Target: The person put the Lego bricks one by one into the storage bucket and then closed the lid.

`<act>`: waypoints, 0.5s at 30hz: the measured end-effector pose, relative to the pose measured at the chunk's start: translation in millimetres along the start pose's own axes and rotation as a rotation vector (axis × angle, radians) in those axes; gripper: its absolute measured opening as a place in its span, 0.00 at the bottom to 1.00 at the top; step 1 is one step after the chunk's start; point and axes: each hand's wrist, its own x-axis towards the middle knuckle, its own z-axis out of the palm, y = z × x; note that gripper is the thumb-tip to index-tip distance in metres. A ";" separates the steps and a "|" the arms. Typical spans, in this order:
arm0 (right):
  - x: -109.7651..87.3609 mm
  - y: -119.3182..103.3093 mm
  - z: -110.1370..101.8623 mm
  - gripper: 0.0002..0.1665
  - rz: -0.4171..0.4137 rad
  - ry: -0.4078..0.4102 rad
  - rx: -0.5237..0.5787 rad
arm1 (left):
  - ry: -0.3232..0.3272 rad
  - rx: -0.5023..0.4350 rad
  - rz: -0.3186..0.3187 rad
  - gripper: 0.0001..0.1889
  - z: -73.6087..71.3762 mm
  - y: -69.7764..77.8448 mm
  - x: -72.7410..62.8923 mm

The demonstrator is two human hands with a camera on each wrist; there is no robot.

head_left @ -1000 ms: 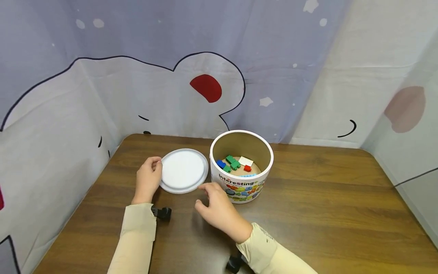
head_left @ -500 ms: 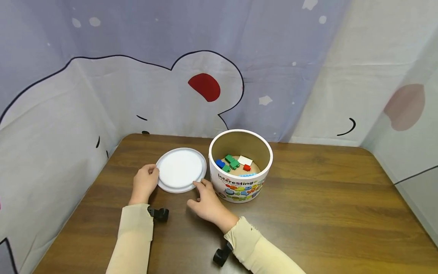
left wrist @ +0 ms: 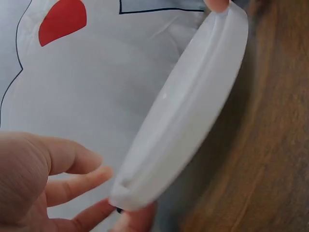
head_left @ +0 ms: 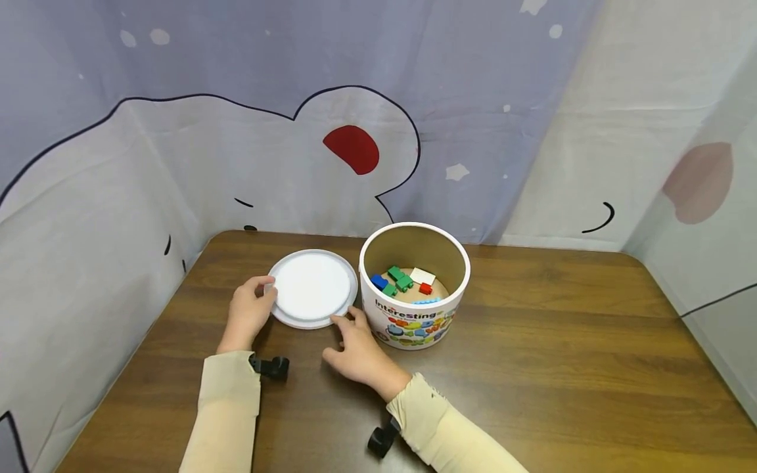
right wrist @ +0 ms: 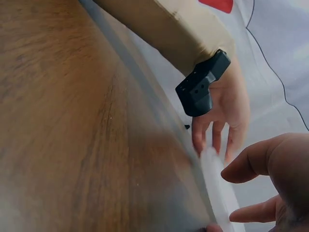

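Note:
The round white lid (head_left: 312, 286) lies to the left of the bucket, its flat face up, and shows nearly edge-on in both wrist views. At its left edge my left hand (head_left: 248, 312) grips it; a fingertip (left wrist: 140, 217) sits beneath the rim in the left wrist view. My right hand (head_left: 361, 348) holds the near right edge, with one finger (right wrist: 256, 212) on top and another fingertip peeking out below. The right thumb stays apart from the lid. Close on the right stands the white bucket (head_left: 378, 322) with "Interesting" printed on it.
Inside the bucket lie green bricks (head_left: 402, 281), a blue brick (head_left: 379, 282), a red brick (head_left: 426, 288), a white piece (head_left: 422, 276) and a light blue piece. The brown wooden table (head_left: 562, 355) meets a patterned cloth (head_left: 266, 157) behind it.
My right hand has moved left onto the lid's near edge. The left hand and lid have shifted slightly left, and the lid's near edge now shows a little higher. The bucket stays put.

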 end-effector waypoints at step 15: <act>-22.3 -29.8 -12.0 0.13 -0.237 0.154 -0.448 | 0.206 -0.179 0.067 0.19 -2.0 32.1 -14.1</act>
